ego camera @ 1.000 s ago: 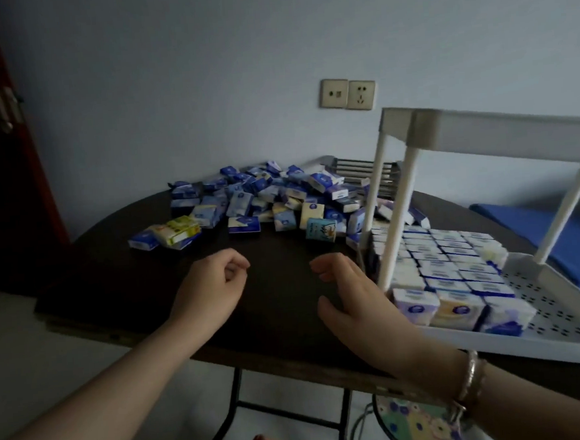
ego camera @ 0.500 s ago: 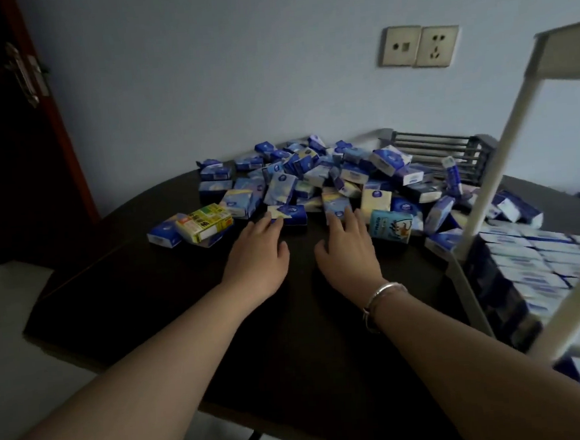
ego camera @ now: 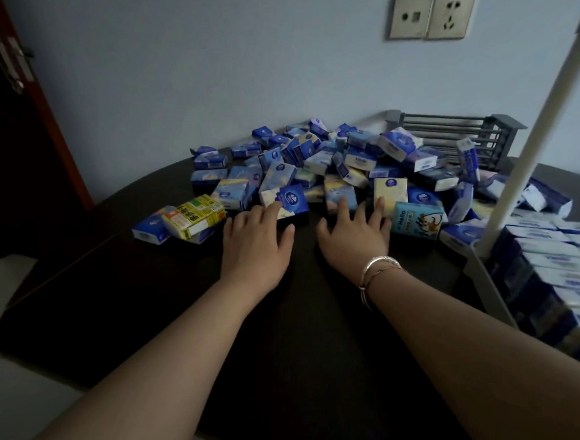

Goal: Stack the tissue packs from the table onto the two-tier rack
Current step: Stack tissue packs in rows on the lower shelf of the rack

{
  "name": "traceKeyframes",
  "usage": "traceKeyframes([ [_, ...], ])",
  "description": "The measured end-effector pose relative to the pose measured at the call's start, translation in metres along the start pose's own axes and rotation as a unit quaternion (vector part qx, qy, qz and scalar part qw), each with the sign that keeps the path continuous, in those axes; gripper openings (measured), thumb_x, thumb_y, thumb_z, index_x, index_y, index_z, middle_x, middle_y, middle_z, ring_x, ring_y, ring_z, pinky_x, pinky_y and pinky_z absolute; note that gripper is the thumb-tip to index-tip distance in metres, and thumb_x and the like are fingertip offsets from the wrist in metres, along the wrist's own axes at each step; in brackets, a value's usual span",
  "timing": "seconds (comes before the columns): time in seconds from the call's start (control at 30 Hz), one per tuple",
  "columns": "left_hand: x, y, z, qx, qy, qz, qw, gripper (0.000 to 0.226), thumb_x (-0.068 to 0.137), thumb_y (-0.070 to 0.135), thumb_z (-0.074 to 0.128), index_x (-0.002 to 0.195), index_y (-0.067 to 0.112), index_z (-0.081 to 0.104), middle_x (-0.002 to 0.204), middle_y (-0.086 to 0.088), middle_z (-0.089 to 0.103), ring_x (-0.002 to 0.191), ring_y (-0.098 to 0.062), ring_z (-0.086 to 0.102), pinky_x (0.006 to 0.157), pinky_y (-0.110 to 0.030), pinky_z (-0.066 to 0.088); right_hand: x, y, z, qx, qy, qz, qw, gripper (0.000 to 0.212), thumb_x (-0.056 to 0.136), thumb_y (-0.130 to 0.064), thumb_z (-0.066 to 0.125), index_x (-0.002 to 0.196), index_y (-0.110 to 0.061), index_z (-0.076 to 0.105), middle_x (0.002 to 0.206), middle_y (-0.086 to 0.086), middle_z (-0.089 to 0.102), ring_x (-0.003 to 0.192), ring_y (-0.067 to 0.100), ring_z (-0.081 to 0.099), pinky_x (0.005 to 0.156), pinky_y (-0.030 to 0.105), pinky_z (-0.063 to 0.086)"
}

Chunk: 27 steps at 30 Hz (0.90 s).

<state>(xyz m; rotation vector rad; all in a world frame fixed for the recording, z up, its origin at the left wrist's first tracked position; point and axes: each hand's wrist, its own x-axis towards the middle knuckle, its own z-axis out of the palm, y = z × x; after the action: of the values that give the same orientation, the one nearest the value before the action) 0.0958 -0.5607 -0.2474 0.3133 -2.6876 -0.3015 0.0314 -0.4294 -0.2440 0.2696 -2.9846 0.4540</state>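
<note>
A heap of several small blue and white tissue packs (ego camera: 343, 161) covers the far half of the dark table (ego camera: 185, 313). My left hand (ego camera: 254, 244) lies flat on the table, and its fingertips touch a blue and white pack (ego camera: 289, 202) at the heap's near edge. My right hand (ego camera: 353, 236) is spread beside it, its fingers resting on a blue pack (ego camera: 340, 197) and a pale yellow pack (ego camera: 389, 192). The white rack (ego camera: 489, 236) stands at the right, its lower tier filled with rows of packs (ego camera: 566, 269).
A yellow and green pack (ego camera: 194, 216) lies at the heap's left end, and a light blue "Hello" pack (ego camera: 417, 221) lies right of my right hand. A grey slatted rack (ego camera: 454, 136) stands behind the heap against the wall. A dark door (ego camera: 9, 102) is at the left.
Both hands reached forward from the table's near side to the heap's near edge, and their fingers now lie on packs. The view swung left, off the rack.
</note>
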Motion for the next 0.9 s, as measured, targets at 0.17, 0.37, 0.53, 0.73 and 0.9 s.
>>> traceKeyframes([
  [0.17,0.0,0.003,0.001,0.017,-0.032,-0.028,0.999,0.063,0.097,0.054,0.029,0.152,0.029,0.011,0.151,-0.004,0.018,0.134,-0.032,0.02,0.113,-0.044,0.02,-0.012,0.001,-0.008,0.009,0.036,-0.061,0.997,0.052,0.095,-0.051,0.025,0.14,-0.029,0.037,0.141,0.007,0.048,0.144,0.035,0.011,0.113,0.057,0.005],
  [0.37,0.016,-0.005,0.006,-0.004,-0.106,-0.015,0.994,0.06,0.1,0.052,0.024,0.153,0.03,0.007,0.162,0.005,-0.002,0.148,-0.024,-0.005,0.119,-0.048,0.005,-0.024,-0.002,-0.008,0.006,0.161,-0.145,0.976,0.044,0.093,-0.053,0.034,0.101,-0.024,0.066,0.106,0.003,0.063,0.112,0.027,0.05,0.108,0.049,0.024],
  [0.53,0.011,-0.006,0.006,-0.008,-0.04,0.014,0.999,0.05,0.1,0.039,0.035,0.148,0.023,0.03,0.153,0.001,0.03,0.143,-0.023,0.019,0.117,-0.042,0.019,-0.02,0.001,-0.006,0.018,0.086,-0.152,0.984,0.046,0.094,-0.055,0.032,0.125,-0.031,0.055,0.15,0.01,0.029,0.141,0.032,0.018,0.114,0.057,0.004],
  [0.73,-0.019,-0.001,-0.015,-0.038,-0.024,0.015,0.999,0.032,0.092,0.032,0.054,0.121,0.021,0.046,0.127,0.0,0.045,0.122,-0.026,0.04,0.098,-0.037,0.04,-0.035,0.007,-0.013,0.005,-0.01,-0.187,0.982,0.049,0.094,-0.05,0.029,0.142,-0.038,0.033,0.156,0.007,0.023,0.146,0.027,0.009,0.115,0.058,0.001],
  [0.9,-0.062,0.007,-0.043,-0.041,-0.029,0.013,0.999,0.032,0.088,0.03,0.061,0.116,0.027,0.046,0.12,0.002,0.04,0.109,-0.023,0.041,0.088,-0.03,0.038,-0.078,0.016,-0.043,0.041,-0.098,-0.209,0.972,0.047,0.097,-0.043,0.031,0.143,-0.037,0.034,0.157,0.0,0.021,0.146,0.019,0.009,0.116,0.053,0.001],
])
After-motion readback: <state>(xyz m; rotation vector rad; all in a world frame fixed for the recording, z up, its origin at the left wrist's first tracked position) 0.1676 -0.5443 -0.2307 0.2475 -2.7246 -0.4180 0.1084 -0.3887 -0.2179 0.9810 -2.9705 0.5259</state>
